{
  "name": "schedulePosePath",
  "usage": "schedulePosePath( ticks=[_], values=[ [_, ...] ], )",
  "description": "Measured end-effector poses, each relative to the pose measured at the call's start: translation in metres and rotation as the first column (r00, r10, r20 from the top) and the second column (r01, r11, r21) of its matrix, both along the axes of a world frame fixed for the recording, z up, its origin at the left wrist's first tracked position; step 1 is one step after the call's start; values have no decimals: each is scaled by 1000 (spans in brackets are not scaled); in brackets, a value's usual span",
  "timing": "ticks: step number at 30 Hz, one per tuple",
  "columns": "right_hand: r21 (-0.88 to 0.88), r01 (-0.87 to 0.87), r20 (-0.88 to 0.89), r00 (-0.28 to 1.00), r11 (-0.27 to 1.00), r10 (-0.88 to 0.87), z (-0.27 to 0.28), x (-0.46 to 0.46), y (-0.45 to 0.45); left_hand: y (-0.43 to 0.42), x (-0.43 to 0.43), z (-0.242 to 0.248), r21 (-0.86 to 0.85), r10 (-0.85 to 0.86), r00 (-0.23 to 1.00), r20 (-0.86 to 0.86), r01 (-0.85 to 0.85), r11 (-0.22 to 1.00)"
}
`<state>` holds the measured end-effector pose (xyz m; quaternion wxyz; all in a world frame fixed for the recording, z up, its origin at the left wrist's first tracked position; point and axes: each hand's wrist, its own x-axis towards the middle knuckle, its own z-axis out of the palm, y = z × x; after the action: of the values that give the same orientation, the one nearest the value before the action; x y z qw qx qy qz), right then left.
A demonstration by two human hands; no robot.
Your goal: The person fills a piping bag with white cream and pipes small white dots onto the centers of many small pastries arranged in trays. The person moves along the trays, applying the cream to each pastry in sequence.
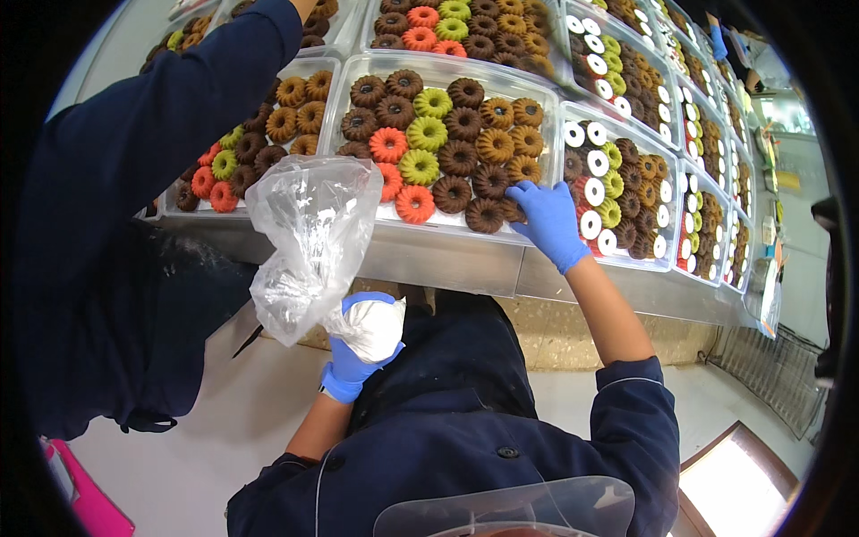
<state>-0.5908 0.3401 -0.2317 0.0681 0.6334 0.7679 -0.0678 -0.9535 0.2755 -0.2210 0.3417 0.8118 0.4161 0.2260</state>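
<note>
My gloved left hand [356, 369] is wrapped around the filled lower part of a clear plastic piping bag [315, 221] bulging with white icing [377, 330]. The bag's loose upper end flares over the near edge of the tray. My gloved right hand [551, 220] is at the near right corner of a clear plastic tray [436, 228], its thumb and fingers around a chocolate mini bundt cake [513, 210], partly hidden. Brown, red-orange, green and golden ring cakes fill this tray in rows. The green cakes [427, 133] and red-orange cakes [415, 204] show no white topping.
To the right, a tray [614, 255] holds cakes, several topped with white icing rings [594, 191]. More filled trays stand behind on the metal table [456, 258]. A co-worker's dark sleeve [181, 114] reaches across the left trays. A pink object [90, 493] is at lower left.
</note>
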Motion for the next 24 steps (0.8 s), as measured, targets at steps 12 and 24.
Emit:
schedulePosePath(
  ticks=[12,24],
  values=[
    [44,32,-50,998,999,-30,-4,3,-8,5,12,-2,-89,-67,988,140,80,993],
    [55,91,-37,995,994,-89,5,-4,-24,3,36,-12,-540,262,871,416,5,842]
  ],
)
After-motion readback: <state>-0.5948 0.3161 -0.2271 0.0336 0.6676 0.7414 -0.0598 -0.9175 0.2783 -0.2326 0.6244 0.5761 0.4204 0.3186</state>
